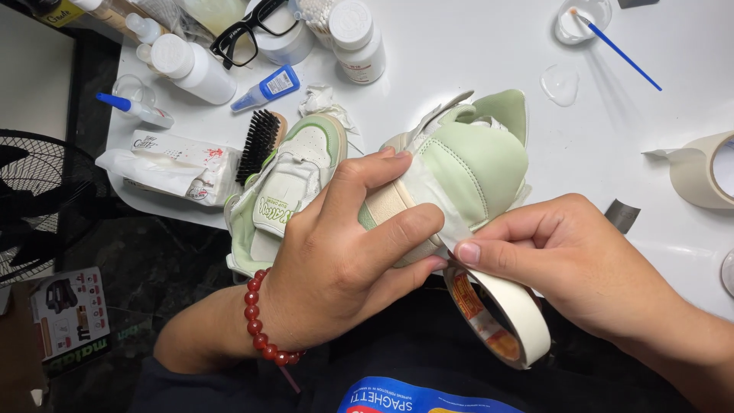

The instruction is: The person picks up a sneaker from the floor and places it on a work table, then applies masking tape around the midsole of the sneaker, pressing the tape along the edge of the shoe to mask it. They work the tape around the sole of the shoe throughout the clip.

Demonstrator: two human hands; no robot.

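My left hand (348, 252), with a red bead bracelet at the wrist, grips a pale green and cream sneaker (474, 164) by its sole edge, fingers pressed over a strip of cream tape on its side. My right hand (569, 256) pinches the tape at the sneaker's sole, and a roll of cream masking tape (508, 317) hangs below its thumb. A second matching sneaker (294, 180) lies on the white table (474, 53) to the left, partly behind my left hand.
Black bristle brush (260, 144), blue-capped glue bottle (267, 88), white bottles (355, 30), black glasses (248, 30) and a tissue pack (172, 164) stand at the back left. A blue-handled brush (615, 47) rests in a dish. Another tape roll (707, 170) sits right. A black fan (34, 199) stands left.
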